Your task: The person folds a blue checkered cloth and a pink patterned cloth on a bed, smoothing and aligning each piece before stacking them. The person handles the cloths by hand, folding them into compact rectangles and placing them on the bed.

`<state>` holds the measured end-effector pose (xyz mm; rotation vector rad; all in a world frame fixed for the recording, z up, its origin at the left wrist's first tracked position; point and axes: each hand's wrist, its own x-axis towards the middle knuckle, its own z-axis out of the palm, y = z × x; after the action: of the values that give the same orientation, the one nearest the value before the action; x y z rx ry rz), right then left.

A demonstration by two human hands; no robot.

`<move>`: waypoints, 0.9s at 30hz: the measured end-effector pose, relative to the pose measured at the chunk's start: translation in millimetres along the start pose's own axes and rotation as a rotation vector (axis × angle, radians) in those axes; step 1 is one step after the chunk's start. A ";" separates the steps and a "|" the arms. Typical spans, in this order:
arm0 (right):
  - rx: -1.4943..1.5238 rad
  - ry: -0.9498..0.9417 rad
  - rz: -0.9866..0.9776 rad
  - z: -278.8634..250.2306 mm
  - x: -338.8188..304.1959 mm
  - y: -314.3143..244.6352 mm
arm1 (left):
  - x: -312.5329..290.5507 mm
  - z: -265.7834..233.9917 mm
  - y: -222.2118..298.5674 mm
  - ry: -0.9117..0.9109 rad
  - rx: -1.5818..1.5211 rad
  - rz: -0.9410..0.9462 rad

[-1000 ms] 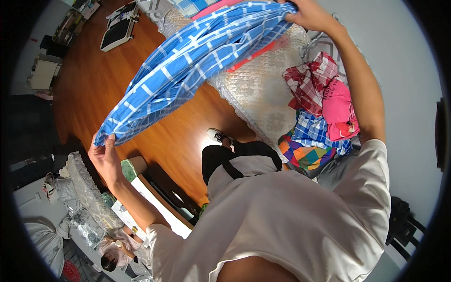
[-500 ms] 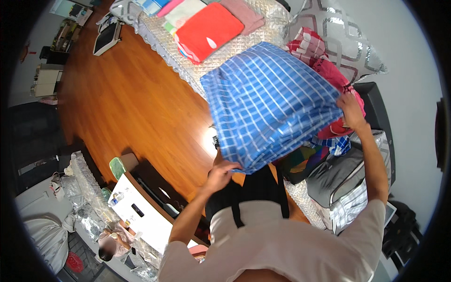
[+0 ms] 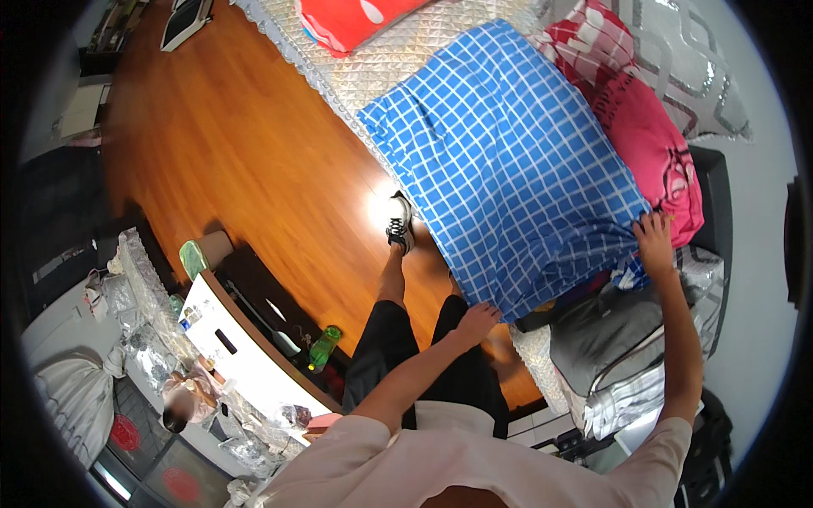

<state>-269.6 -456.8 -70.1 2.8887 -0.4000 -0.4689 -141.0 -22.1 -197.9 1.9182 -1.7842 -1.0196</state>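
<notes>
A blue-and-white checked cloth point(image 3: 517, 161) lies spread over the edge of the bed, mostly flat, with creases along its near side. The fingers of my left hand point(image 3: 476, 326) pinch its near left corner, beside my black shorts. My right hand point(image 3: 655, 243) grips the near right corner, its fingers bent over the edge. Next to that hand lies a pink printed cloth point(image 3: 648, 140), with a red-and-white checked cloth point(image 3: 593, 38) beyond it. A grey bag or folded garment point(image 3: 605, 334) sits close below the checked cloth.
Quilted bedding point(image 3: 373, 76) carries a red folded cloth point(image 3: 351, 21) at the far end. A white-topped table point(image 3: 233, 339) stands at the left, with a green bottle point(image 3: 324, 347) beside it. Another person point(image 3: 190, 398) is beyond the table. A silver-patterned pillow point(image 3: 694, 68) rests at upper right.
The checked cloth has come down from a raised, gathered shape to lie flatter on the bed. My left hand has moved right with its corner; my right hand has shifted slightly right and lower.
</notes>
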 end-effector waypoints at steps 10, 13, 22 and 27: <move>-0.194 -0.297 0.166 -5.1 12.0 -38.6 | 49.2 -67.1 -160.1 -0.241 -0.739 -0.105; -0.107 -0.556 0.374 -54.5 42.4 -72.0 | 60.6 -180.3 -276.2 0.472 -0.867 -0.666; 0.439 0.045 -0.009 -14.6 446.4 -207.3 | 163.1 -246.7 -424.1 0.826 -1.515 -1.060; 0.230 0.020 -0.284 29.8 568.5 -226.5 | 158.4 -246.3 -434.5 0.967 -1.875 -0.864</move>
<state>292.7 -412.9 -309.5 3.1878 -0.0388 -0.4632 337.0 -159.6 -362.5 1.1449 0.6733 -0.9266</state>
